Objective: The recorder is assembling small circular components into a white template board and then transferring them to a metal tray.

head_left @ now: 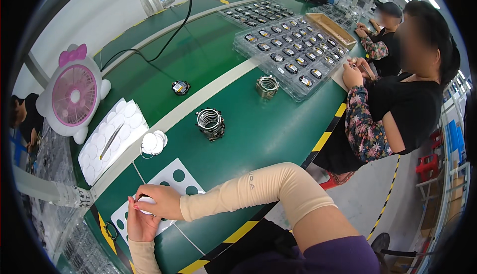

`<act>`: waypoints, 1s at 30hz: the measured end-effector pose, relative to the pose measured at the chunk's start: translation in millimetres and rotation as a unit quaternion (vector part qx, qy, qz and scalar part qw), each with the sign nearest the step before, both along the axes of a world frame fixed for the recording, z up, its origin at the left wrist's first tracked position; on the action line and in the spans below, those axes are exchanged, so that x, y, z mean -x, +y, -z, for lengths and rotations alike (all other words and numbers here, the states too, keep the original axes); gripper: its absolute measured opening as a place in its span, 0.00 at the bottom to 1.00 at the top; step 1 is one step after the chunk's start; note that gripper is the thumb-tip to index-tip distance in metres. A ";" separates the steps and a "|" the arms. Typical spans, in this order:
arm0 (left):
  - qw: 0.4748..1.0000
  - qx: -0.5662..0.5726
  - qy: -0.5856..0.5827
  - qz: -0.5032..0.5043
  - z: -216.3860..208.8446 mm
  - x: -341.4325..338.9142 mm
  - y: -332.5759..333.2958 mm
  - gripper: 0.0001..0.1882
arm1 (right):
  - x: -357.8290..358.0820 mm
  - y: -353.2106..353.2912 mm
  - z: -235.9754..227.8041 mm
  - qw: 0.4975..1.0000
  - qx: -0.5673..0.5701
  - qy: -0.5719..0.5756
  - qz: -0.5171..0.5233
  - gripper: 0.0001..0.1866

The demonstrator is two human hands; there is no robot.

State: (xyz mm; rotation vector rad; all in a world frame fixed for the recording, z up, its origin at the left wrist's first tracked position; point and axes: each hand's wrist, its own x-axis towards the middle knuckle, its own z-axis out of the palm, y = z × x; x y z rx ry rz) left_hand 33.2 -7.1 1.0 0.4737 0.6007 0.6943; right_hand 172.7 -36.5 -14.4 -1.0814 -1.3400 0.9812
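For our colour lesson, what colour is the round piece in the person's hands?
The round piece is white, best seen in the head view.

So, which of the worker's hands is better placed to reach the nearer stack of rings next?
Probably the right hand: it is closer to the stack of rings, while the left hand sits lower and farther off. Both are at the white disc now.

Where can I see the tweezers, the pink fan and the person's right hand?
Tweezers (112, 141): head view, middle of their length.
Pink fan (75, 96): head view, grille's hub.
Right hand (165, 200): head view, back of hand.
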 end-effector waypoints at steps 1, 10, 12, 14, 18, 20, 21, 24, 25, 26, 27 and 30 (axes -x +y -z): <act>1.000 -0.001 -0.002 -0.001 -0.6 -1.2 -0.8 0.13 | -0.5 -0.3 -0.5 1.000 -0.001 -0.002 -0.001 0.13; 1.000 0.000 -0.006 -0.010 1.1 0.9 -2.4 0.14 | 1.2 -0.3 0.9 1.000 0.007 0.012 -0.005 0.13; 1.000 0.012 0.021 -0.012 0.3 -1.5 0.1 0.14 | 1.1 1.5 4.1 1.000 -0.005 0.006 0.009 0.13; 1.000 0.007 -0.006 0.003 6.0 3.4 3.4 0.14 | 2.7 1.0 2.7 1.000 0.003 0.010 0.004 0.13; 1.000 -0.025 -0.001 0.015 1.9 0.3 1.6 0.20 | -0.6 1.4 -0.6 1.000 0.001 0.006 0.001 0.13; 0.999 -0.009 0.032 -0.027 -6.1 -6.7 -2.6 0.20 | 0.6 1.5 2.8 1.000 0.002 0.006 0.000 0.13; 1.000 -0.007 0.017 -0.014 -3.4 -5.8 0.4 0.17 | -0.4 3.3 3.8 1.000 0.009 0.009 -0.001 0.13; 1.000 0.009 0.008 -0.012 -3.5 -3.2 -1.5 0.14 | 0.6 1.1 1.6 1.000 0.005 0.010 -0.004 0.13; 1.000 -0.002 0.005 -0.008 -1.7 -2.3 -2.0 0.17 | 0.5 0.7 1.0 1.000 0.005 0.009 -0.004 0.13; 1.000 -0.012 0.001 -0.004 -0.3 -1.6 -2.4 0.20 | 0.5 0.7 0.7 1.000 0.000 0.011 -0.004 0.13; 1.000 -0.012 0.000 -0.004 0.5 -0.9 -2.9 0.20 | 0.5 0.2 0.7 1.000 -0.004 0.012 -0.004 0.13; 1.000 -0.017 0.000 -0.001 -0.7 -1.6 -2.1 0.20 | -0.3 0.4 1.1 1.000 -0.002 0.005 -0.007 0.13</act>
